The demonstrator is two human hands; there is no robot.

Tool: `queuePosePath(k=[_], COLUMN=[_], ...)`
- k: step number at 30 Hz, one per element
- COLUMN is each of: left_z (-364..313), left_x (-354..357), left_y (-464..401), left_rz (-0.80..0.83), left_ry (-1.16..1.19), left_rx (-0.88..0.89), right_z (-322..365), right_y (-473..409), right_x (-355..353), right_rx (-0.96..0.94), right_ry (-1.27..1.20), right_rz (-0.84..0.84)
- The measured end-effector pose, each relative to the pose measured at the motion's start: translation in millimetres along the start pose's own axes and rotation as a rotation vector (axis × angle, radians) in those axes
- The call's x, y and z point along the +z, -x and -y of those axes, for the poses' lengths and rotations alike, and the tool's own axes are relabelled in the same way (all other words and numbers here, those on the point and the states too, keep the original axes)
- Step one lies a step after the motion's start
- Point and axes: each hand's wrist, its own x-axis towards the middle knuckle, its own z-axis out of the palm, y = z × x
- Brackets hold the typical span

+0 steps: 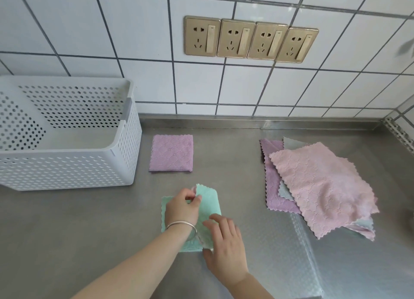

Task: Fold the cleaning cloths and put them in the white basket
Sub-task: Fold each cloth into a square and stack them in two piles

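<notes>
A mint green cloth (209, 201) lies partly folded on the steel counter near its front. My left hand (182, 210) pinches the cloth's far flap at its scalloped edge. My right hand (226, 251) holds the near right edge of the same cloth between thumb and fingers. A folded purple cloth (171, 153) lies flat behind them. The white perforated basket (67, 164) stands at the left with nothing visible inside. At the right is a loose pile of unfolded cloths, with a pink cloth (322, 189) on top and purple and grey ones under it.
The steel counter (78, 231) meets a white tiled wall at the back and a corner at the far right. Four gold wall sockets (251, 40) sit above the counter. A textured metal strip (304, 254) runs toward the front.
</notes>
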Motion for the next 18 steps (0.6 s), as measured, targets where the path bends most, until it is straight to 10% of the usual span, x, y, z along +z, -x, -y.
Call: queuePosePath(k=[18], left_z=[84], left_x=[-34], left_y=[-43], left_rz=[-0.088], left_ry=[0.074], left_rx=[-0.142], right_z=[8], right_y=[0], right_x=[43], right_rx=[0.032], right_ry=[0.165], right_rz=[0.445])
